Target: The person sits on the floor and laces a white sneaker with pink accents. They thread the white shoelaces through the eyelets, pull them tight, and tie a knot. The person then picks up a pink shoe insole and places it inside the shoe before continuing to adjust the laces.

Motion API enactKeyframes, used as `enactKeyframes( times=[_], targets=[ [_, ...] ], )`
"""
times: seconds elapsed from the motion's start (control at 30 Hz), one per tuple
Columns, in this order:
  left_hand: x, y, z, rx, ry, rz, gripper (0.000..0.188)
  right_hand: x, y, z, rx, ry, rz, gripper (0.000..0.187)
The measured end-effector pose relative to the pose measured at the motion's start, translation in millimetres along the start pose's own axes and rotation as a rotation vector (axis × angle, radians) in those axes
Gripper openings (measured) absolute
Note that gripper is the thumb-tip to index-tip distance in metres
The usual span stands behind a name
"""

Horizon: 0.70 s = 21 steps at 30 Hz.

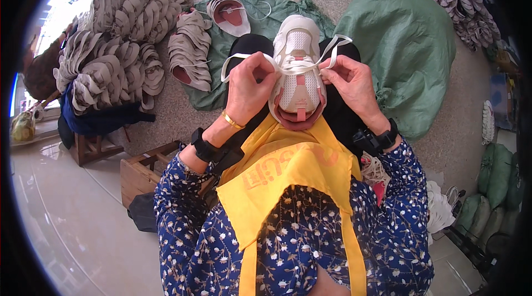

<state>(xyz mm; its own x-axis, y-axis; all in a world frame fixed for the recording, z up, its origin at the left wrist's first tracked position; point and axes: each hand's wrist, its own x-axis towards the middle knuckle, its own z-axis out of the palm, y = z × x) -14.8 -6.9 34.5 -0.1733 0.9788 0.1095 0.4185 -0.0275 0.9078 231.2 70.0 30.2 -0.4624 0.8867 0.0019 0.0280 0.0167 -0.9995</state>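
Note:
A white and beige sneaker (297, 52) with a pink lining rests between my knees, toe pointing away from me and heel opening toward me. White shoelace (302, 69) crosses over its tongue, partly threaded through the eyelets. My left hand (250, 86) is closed on the lace at the shoe's left side, thumb and forefinger pinched, with a loop hanging out to the left. On the other side my right hand (354, 84) pinches the lace too, and a loop of it arches above the fingers. The yellow apron (288, 157) lies over my lap below the heel.
Stacked grey shoe uppers (119, 69) are piled at the left, with a smaller stack (190, 52) and a single upper (229, 16) nearer. A green sack (396, 47) bulges at the right. A wooden stool (141, 174) stands by my left elbow; white laces (376, 171) lie by my right.

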Motion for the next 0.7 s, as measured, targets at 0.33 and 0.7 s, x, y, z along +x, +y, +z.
enactKeyframes(
  times=[0.33,0.7],
  targets=[
    [-4,9,1,0.086,0.006,0.099,0.02,-7,-14,6,-0.388,0.043,-0.104,0.022],
    [-23,19,-12,0.183,-0.267,0.574,0.044,-29,-32,16,-0.869,-0.271,-0.653,0.059]
  ],
)
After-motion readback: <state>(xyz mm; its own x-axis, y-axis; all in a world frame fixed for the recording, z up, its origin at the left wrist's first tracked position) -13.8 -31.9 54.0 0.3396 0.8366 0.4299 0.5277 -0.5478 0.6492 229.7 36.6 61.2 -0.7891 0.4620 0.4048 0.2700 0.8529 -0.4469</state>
